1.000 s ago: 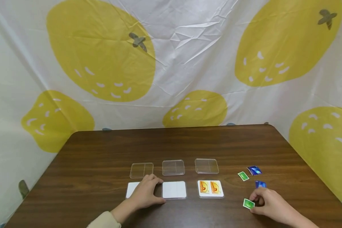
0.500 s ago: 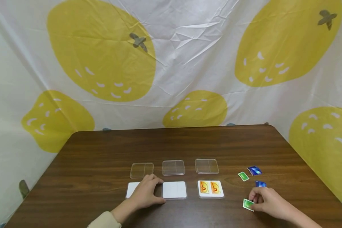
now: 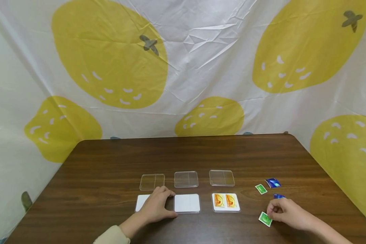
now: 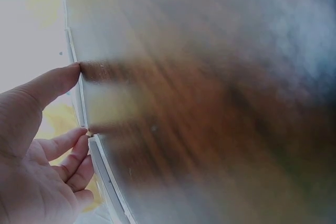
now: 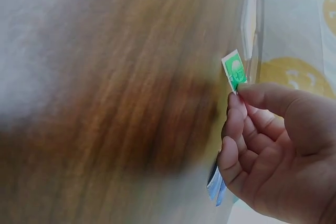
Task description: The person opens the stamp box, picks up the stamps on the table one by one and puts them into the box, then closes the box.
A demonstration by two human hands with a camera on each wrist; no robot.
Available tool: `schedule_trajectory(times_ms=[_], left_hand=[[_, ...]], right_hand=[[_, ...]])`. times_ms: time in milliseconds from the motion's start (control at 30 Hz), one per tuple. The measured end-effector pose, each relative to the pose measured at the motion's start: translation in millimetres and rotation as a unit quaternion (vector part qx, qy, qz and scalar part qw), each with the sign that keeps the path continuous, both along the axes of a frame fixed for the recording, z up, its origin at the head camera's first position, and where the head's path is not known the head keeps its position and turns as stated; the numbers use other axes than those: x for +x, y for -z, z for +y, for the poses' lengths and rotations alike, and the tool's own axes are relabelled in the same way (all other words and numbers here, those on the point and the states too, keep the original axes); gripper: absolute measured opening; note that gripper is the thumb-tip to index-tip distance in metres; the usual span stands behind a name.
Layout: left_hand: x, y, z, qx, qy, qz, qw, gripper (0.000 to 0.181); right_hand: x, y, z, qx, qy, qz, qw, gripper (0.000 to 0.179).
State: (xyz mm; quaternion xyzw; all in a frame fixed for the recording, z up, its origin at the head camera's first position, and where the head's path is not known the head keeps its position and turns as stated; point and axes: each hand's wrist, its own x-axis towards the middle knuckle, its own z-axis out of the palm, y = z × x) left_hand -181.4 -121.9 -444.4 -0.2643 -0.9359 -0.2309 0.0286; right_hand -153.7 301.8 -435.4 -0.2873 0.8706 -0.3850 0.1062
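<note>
In the head view, my right hand (image 3: 288,213) pinches a small green card (image 3: 265,219) with a white border above the table, between thumb and fingertips. The right wrist view shows the same green card (image 5: 234,70) upright at the thumb tip, other fingers curled behind. My left hand (image 3: 158,205) rests at the left side of the middle flat case with a white insert (image 3: 186,203), thumb and index finger near its left corners. The left wrist view shows the thumb and index finger of my left hand (image 4: 44,145) fairly straight and spread. This hand partly covers the left white case (image 3: 141,200).
To the right, a case (image 3: 226,209) holds two orange cards. Three clear lids (image 3: 152,182) lie in a row behind the cases. Another green card (image 3: 261,189) and blue cards (image 3: 273,183) lie at the right. A second blue piece (image 3: 279,196) shows behind my right hand.
My right hand has shifted slightly, and the green card in its fingers has turned a little. My left hand has stayed in place beside the middle case.
</note>
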Motion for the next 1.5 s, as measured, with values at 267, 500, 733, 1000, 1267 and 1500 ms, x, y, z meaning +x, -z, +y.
schedule_trajectory(times_ms=[267, 500, 733, 1000, 1267, 1500], left_hand=[[-0.3, -0.6, 0.2, -0.002, 0.0, -0.007, 1.0, 0.055], [-0.6, -0.4, 0.0, -0.004, -0.001, -0.008, 1.0, 0.056], [0.0, -1.5, 0.5, -0.003, -0.001, -0.01, 0.9999, 0.055], [0.7, -2.8, 0.7, -0.003, -0.003, -0.007, 1.0, 0.055], [0.6, -2.0, 0.6, -0.004, -0.003, -0.005, 1.0, 0.055], [-0.1, -1.4, 0.6, -0.002, -0.001, -0.004, 1.0, 0.055]], right_hand=[[-6.2, -2.9, -3, -0.065, -0.04, -0.027, 0.9967, 0.01], [-14.3, -10.0, -18, -0.084, -0.05, -0.055, 0.9937, 0.008], [-20.3, -18.4, -43, -0.074, -0.04, -0.068, 0.9941, 0.006], [-30.8, -23.5, -74, -0.076, -0.032, -0.082, 0.9932, 0.007], [-43.0, -21.9, -103, -0.084, -0.039, -0.066, 0.9935, 0.008], [-50.3, -21.1, -134, -0.093, -0.047, -0.059, 0.9928, 0.008]])
